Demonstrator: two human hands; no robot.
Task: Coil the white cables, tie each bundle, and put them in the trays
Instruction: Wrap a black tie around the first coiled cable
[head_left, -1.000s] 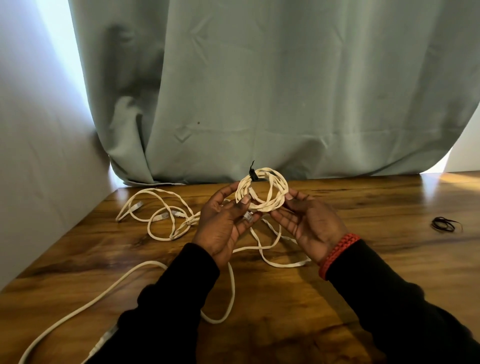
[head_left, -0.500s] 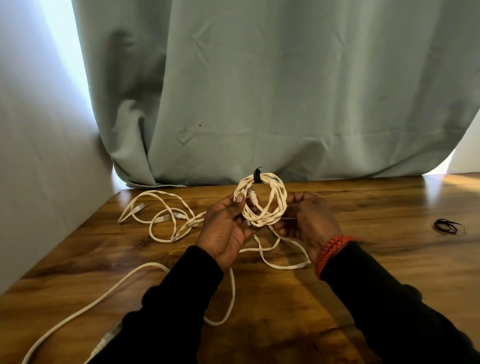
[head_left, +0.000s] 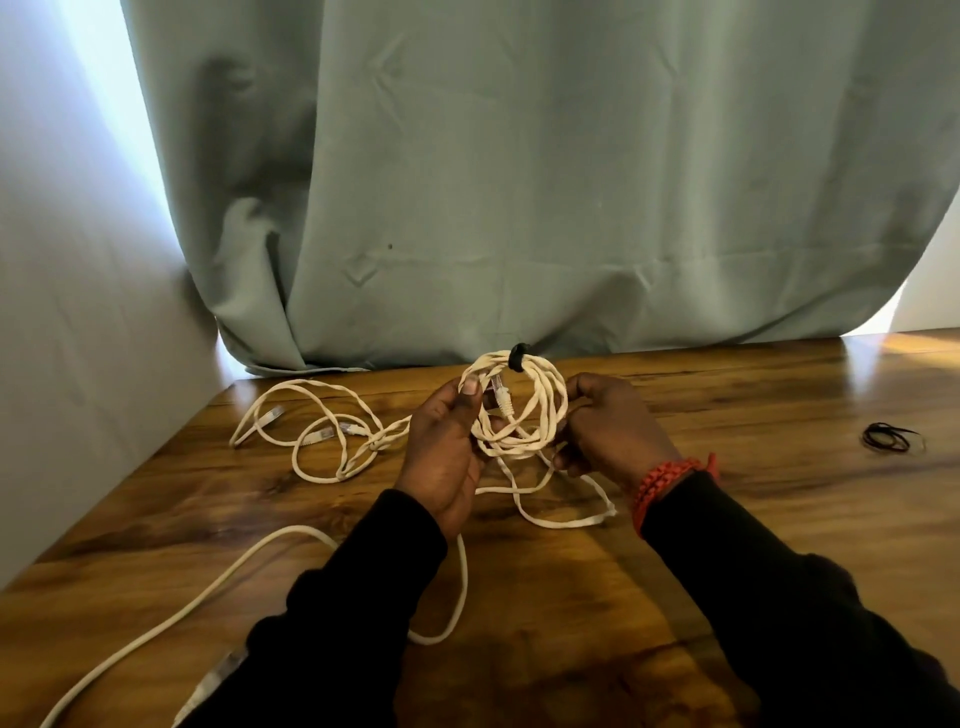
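Coiled white cable (head_left: 519, 410) (black tie (head_left: 517, 357) on top), apparently uneven loops, both hands (head_left: 447, 447) (head_left: 608, 431) gripping its sides

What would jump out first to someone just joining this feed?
The white cable coil, held up at the centre between the left hand and right hand, with a black tie round its top. Next, the loose white cables sprawled on the wooden table to the left, and a small pile of spare black ties far right. A grey-green curtain fills the background.
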